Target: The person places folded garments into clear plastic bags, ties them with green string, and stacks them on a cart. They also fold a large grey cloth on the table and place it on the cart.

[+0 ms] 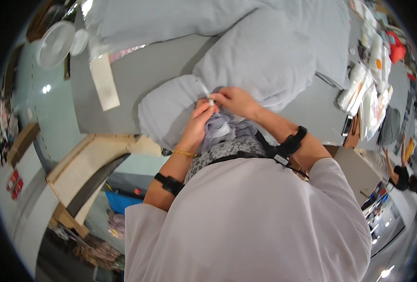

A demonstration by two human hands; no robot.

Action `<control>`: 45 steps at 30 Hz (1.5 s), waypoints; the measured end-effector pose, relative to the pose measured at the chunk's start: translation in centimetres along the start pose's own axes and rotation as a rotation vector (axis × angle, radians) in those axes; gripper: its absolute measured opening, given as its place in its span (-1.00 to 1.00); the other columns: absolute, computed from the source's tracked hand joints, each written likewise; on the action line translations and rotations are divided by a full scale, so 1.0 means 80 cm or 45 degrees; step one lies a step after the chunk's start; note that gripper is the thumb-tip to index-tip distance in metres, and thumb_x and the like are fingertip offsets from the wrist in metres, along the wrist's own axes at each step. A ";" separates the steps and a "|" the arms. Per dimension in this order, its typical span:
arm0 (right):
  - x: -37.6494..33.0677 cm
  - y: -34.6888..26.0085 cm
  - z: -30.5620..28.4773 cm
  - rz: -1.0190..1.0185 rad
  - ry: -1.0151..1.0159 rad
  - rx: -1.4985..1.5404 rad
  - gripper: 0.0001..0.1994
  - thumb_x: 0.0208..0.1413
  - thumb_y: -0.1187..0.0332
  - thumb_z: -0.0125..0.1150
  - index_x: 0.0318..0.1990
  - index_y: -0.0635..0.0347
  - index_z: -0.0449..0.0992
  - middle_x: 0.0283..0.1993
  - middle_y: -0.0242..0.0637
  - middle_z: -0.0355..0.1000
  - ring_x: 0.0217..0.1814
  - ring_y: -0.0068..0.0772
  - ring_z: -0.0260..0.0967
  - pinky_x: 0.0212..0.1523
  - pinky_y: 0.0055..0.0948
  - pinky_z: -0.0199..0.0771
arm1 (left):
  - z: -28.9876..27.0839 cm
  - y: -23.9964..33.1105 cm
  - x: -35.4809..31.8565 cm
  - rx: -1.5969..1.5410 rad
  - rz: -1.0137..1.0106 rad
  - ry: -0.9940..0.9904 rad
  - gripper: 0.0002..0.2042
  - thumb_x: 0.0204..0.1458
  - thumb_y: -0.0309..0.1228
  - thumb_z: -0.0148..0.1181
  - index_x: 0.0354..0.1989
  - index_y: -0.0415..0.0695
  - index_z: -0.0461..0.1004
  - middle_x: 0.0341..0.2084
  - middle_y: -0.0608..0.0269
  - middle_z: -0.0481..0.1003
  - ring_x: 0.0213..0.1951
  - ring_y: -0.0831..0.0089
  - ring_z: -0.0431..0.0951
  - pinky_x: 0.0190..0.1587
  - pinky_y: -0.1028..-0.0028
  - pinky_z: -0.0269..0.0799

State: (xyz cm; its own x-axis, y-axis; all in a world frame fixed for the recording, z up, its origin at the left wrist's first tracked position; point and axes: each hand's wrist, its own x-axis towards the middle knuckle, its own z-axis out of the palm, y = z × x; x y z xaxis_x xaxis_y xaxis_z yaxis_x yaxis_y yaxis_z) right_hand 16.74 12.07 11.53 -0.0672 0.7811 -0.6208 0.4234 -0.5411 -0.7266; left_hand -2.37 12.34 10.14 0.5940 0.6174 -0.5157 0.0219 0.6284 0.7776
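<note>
A large grey padded textile (260,51) spreads over the grey table, with a smaller bulging section of it (166,103) close to me. At the near edge of that section, both my hands meet around a small white piece (211,100), perhaps a tag or strip. My left hand (200,118) is closed on its lower end, fingers bent. From the right, my right hand (234,100) pinches at it with thumb and forefinger. Gathered grey cloth with a white patch (220,129) hangs just below my fingers. What lies inside the fingertips is hidden.
A long off-white flat box (105,82) lies at the left of the grey table (147,61), near a white fan (56,44). Scissors (328,80), plastic-wrapped packages (356,87) and a phone (347,126) are on the right. Another person (398,176) is at the far right.
</note>
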 end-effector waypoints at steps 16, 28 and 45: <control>-0.226 0.183 -0.035 -0.448 0.641 0.605 -0.50 0.14 0.24 0.24 0.19 0.24 0.35 0.26 -0.08 0.31 0.25 -0.13 0.31 0.14 -0.10 0.38 | 0.222 0.108 0.039 0.893 0.295 -1.135 -0.88 0.11 -0.62 0.08 -0.23 -0.25 0.53 -0.39 0.21 0.37 -0.38 0.34 0.46 -0.37 0.45 0.34; -0.562 0.418 -0.084 0.949 1.615 0.202 -0.69 0.18 0.39 0.06 0.03 0.33 0.49 -0.02 0.12 0.49 0.03 -0.08 0.49 0.06 -0.27 0.49 | 0.194 0.063 0.144 2.401 1.023 -0.203 -0.16 -0.14 -0.20 0.45 0.33 -0.15 0.14 0.24 -0.21 0.20 0.24 -0.12 0.22 0.27 0.06 0.13; -0.035 0.175 -0.037 -0.024 0.875 1.906 -0.23 0.01 0.21 0.42 0.29 0.48 0.21 0.24 -0.03 0.34 0.27 -0.20 0.30 0.28 -0.27 0.29 | 0.057 0.171 0.182 0.865 -0.043 0.016 -0.67 -0.09 -0.49 0.35 -0.13 -0.37 0.54 -0.24 0.16 0.60 -0.22 0.42 0.55 -0.10 0.45 0.44</control>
State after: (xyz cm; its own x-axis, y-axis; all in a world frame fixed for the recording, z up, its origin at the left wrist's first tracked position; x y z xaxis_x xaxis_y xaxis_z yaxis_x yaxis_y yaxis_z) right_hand 25.53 3.25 3.94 0.4992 0.5529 -0.6672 -0.7953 -0.0132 -0.6060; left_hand 10.25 27.74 14.94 0.5746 0.6107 -0.5448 0.5431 0.2134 0.8121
